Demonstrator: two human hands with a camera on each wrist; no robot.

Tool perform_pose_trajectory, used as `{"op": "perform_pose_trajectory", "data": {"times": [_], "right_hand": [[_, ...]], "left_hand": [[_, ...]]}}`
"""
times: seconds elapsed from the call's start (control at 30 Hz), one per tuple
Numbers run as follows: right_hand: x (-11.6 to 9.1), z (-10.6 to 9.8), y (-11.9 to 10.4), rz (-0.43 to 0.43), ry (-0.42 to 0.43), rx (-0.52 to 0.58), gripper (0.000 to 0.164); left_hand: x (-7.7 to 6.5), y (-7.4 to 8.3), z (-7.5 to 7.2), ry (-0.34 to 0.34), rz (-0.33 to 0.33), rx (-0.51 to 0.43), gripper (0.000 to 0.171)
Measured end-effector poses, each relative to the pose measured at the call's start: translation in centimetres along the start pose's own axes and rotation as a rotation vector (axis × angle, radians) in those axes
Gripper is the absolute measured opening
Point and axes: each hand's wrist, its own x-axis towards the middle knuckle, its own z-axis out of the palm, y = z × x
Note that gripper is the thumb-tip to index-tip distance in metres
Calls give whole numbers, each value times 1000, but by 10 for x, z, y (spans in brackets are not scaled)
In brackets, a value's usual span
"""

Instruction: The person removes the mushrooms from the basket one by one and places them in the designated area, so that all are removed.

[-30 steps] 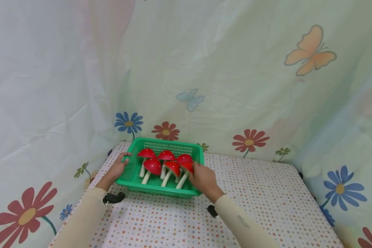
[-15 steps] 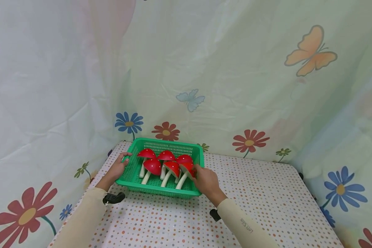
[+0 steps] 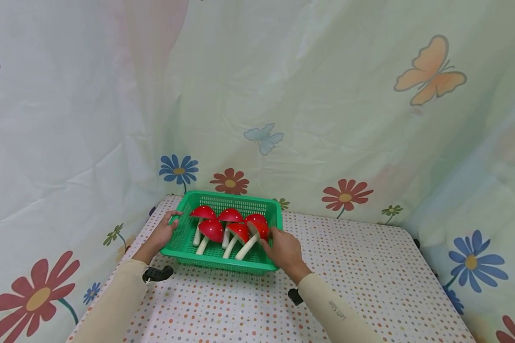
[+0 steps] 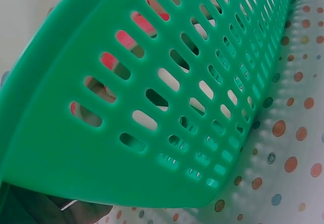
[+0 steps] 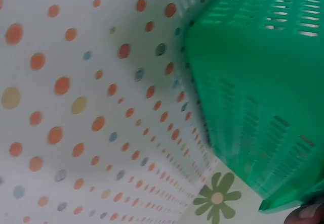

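Observation:
Several toy mushrooms, with white-dotted red caps and white stems, lie in two rows in a green plastic basket point(image 3: 197, 259). My left hand point(image 3: 159, 236) holds the basket's left rim, thumb and index finger over the edge. At the basket's right end, my right hand point(image 3: 285, 250) reaches over the rim and pinches the cap of the front-right mushroom point(image 3: 250, 244); its fingertips are partly hidden behind the cap. That mushroom's stem slants down to the left. Slotted basket walls fill much of both wrist views, where only bits of the hands show.
The basket stands at the back left of a table point(image 3: 347, 267) covered with a dotted cloth. Behind and beside the table hangs a curtain point(image 3: 309, 157) printed with flowers and butterflies.
The front-right mushroom has turned, its stem end swinging left and its cap rising slightly. My right hand shifted a little to the right, then stayed near there. My left hand and the basket held still.

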Motion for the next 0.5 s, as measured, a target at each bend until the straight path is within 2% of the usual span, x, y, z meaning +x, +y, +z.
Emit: {"op": "perform_pose_trajectory", "data": {"times": [0.13, 0.33, 0.5], "right_hand": [[0, 3, 3, -7, -11, -17, 39], [-2, 3, 4, -20, -48, 25, 51], [-2, -4, 2, -42, -116, 30, 59]], "left_hand": [[0, 0, -1, -6, 10, 2, 36], [0, 0, -2, -9, 23, 12, 36], [0, -2, -2, -10, 19, 9, 37]]}}
